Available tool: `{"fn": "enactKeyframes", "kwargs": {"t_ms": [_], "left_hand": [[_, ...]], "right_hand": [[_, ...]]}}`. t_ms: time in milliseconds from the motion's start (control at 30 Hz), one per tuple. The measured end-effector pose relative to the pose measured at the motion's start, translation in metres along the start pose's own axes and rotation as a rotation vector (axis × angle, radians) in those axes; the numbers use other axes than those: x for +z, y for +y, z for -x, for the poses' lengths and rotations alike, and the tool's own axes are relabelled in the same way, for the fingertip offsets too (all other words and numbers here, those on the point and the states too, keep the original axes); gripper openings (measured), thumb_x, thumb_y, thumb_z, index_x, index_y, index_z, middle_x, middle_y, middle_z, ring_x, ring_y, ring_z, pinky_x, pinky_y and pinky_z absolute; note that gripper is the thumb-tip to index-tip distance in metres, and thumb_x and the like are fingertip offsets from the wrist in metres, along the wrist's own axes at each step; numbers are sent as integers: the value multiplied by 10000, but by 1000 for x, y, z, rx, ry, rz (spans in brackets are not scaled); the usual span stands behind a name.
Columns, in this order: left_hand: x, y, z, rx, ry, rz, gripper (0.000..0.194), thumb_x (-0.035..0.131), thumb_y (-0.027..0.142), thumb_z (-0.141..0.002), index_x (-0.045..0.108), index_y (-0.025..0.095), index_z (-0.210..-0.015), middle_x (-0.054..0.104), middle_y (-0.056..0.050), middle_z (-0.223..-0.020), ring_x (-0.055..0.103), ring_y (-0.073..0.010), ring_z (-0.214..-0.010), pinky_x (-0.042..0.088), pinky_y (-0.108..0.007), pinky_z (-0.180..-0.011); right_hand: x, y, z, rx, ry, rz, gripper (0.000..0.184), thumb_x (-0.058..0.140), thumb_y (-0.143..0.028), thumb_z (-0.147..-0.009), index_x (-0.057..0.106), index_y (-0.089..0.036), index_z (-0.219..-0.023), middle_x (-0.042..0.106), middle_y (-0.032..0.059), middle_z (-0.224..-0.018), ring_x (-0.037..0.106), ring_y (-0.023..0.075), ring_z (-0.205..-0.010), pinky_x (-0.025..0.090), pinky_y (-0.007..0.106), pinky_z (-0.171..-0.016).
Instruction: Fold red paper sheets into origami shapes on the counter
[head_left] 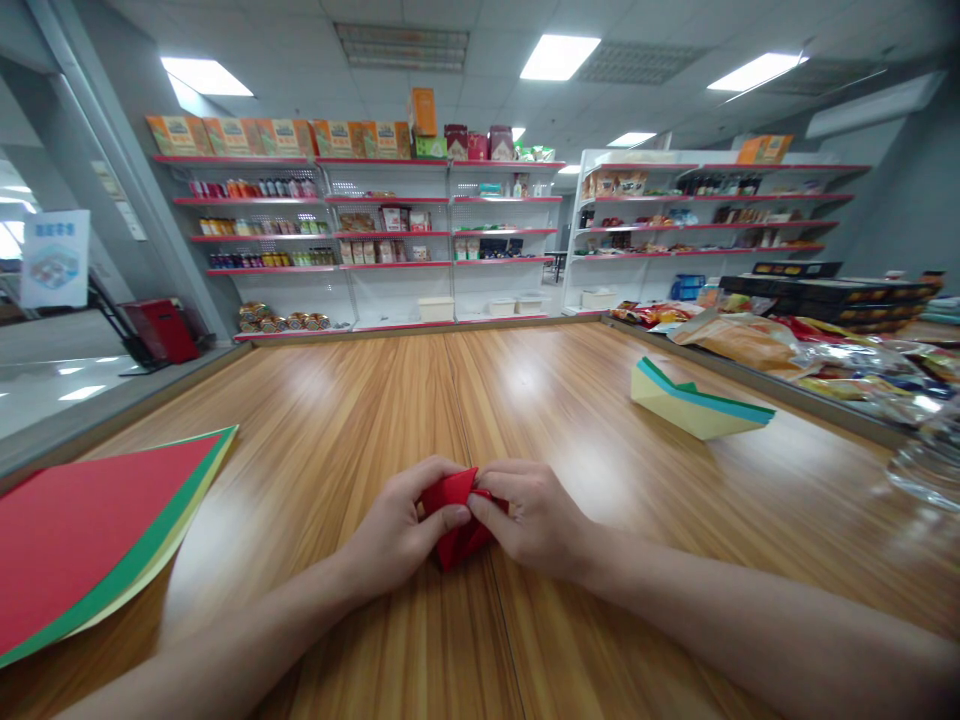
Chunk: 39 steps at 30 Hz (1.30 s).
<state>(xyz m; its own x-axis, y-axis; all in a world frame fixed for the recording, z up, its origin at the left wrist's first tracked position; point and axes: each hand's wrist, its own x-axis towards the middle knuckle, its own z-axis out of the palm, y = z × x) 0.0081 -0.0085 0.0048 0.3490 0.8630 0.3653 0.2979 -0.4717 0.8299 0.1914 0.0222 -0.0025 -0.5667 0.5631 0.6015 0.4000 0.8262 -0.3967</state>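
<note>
A small piece of folded red paper [459, 540] is held between my two hands, low over the middle of the table. My left hand [401, 520] is closed on its left side, thumb pressed on the front face. On the other side my right hand [536, 515] pinches the upper right edge with thumb and fingers. The fingertips of both hands nearly meet at the top, and the fingers behind the paper are hidden. Farther off to the right stands a folded paper boat [694, 405], pale yellow with blue and green edges.
Stacked sheets of coloured paper [112, 520], red on top, lie at the left of the wooden table [360, 400]. Snack packets [750, 345] and black boxes [832, 295] sit beyond its right edge, near a clear plastic object [930, 465]. Stocked shelves [390, 230] line the back.
</note>
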Motion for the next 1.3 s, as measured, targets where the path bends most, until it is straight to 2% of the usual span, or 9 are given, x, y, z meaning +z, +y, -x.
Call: {"fn": "enactKeyframes", "kwargs": {"t_ms": [167, 267, 333, 433, 633, 800, 867, 1133, 1300], "left_hand": [[-1, 2, 1, 9, 89, -30, 128, 600, 286, -839, 626, 168, -882, 600, -40, -800, 543, -176, -744, 419, -273, -676], [1, 0, 1, -50, 122, 10, 135, 595, 293, -841, 621, 171, -894, 617, -43, -793, 558, -180, -729, 425, -270, -650], [2, -1, 1, -94, 153, 54, 143, 600, 297, -836, 618, 175, -909, 633, -46, -792, 571, -183, -716, 432, -266, -629], [2, -2, 1, -139, 182, 135, 172, 626, 302, -814, 624, 184, -940, 651, -46, -786, 592, -191, -703, 442, -260, -606], [1, 10, 0, -154, 114, 100, 200, 640, 326, -799, 684, 174, -921, 683, -58, -811, 611, -203, -728, 467, -268, -639], [1, 9, 1, -209, 62, 146, 240, 625, 367, -807, 699, 151, -733, 655, -43, -663, 580, -166, -617, 426, -234, -546], [2, 5, 1, -256, 65, 244, 248, 650, 373, -786, 700, 145, -704, 654, -46, -641, 576, -160, -591, 419, -231, -529], [8, 3, -3, -506, 261, 755, 208, 770, 299, -668, 688, 110, -691, 677, -66, -626, 606, -149, -549, 443, -227, -521], [-3, -3, -8, -496, 454, 831, 191, 739, 256, -714, 632, 111, -650, 605, -7, -555, 532, -86, -465, 404, -175, -450]], "right_hand": [[0, -6, -2, 147, 53, -95, 248, 519, -226, -846, 511, -161, -607, 521, -13, -562, 461, 95, -519, 353, 231, -520], [-1, -5, -3, 280, 92, -283, 117, 566, -278, -832, 563, -161, -832, 577, -11, -638, 509, 98, -540, 387, 213, -512], [-2, -2, -3, 351, 93, -456, 233, 576, -340, -843, 527, -161, -983, 596, -4, -694, 540, 103, -570, 412, 204, -514], [-1, 3, -3, 367, -5, -609, 275, 546, -412, -870, 550, -151, -956, 599, 13, -730, 552, 109, -624, 427, 202, -531], [0, 7, -1, 309, -98, -571, 288, 509, -383, -895, 596, -126, -797, 571, 7, -669, 514, 88, -563, 399, 187, -483], [-5, 11, 2, 401, -466, -732, 405, 504, -480, -871, 563, -126, -683, 527, -24, -482, 493, 75, -375, 354, 148, -324], [-7, 12, 1, 426, -534, -737, 469, 494, -499, -869, 543, -127, -588, 524, -21, -452, 452, 53, -339, 318, 130, -299], [-1, 7, -7, 612, -380, -923, 535, 524, -590, -800, 489, -151, -496, 478, -33, -341, 394, 56, -257, 236, 138, -239], [1, 5, -5, 673, -226, -921, 521, 514, -615, -787, 523, -149, -554, 476, -30, -343, 388, 70, -251, 254, 161, -247]]}}
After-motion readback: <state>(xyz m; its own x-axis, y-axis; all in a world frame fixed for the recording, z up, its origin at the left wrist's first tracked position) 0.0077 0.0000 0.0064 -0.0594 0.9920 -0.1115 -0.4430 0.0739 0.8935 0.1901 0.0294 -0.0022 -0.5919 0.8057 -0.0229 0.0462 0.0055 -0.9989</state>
